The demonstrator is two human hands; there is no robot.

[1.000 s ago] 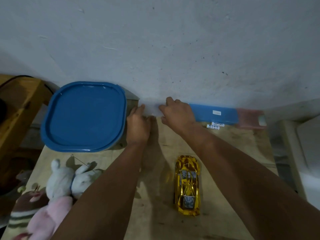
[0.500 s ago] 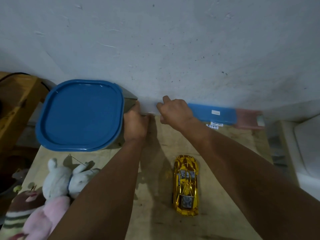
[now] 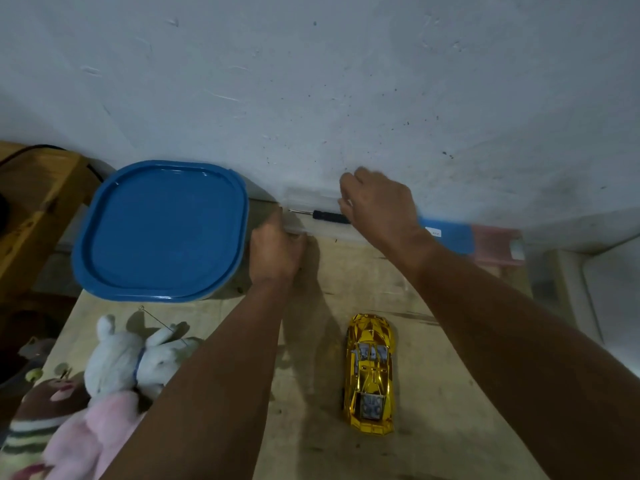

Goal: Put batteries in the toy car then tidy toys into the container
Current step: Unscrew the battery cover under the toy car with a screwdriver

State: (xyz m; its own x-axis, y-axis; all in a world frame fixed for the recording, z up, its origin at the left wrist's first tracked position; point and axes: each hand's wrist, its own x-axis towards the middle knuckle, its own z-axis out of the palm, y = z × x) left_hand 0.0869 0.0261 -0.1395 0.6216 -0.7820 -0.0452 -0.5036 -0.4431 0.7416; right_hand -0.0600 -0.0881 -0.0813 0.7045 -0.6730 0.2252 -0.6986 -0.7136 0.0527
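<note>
A gold toy car (image 3: pixel 370 375) lies on the wooden table (image 3: pixel 450 393), nose toward the wall. A clear plastic box (image 3: pixel 304 223) stands against the wall. My left hand (image 3: pixel 277 251) grips its near left edge. My right hand (image 3: pixel 377 209) holds the box's clear lid (image 3: pixel 311 195), raised toward the wall. Inside the box lies a screwdriver (image 3: pixel 329 216) with a black handle. The container with a blue lid (image 3: pixel 159 230) stands left of my left hand. No batteries are in sight.
Plush toys lie at the front left: a white rabbit (image 3: pixel 128 362), a pink one (image 3: pixel 79 441) and a brown striped one (image 3: pixel 38 410). A blue box (image 3: pixel 446 235) and a pink box (image 3: pixel 495 244) line the wall at right. Wooden furniture (image 3: pixel 31 202) stands left.
My right hand has lifted the clear lid up toward the wall, uncovering the screwdriver in the box. My left hand stays on the box's near edge.
</note>
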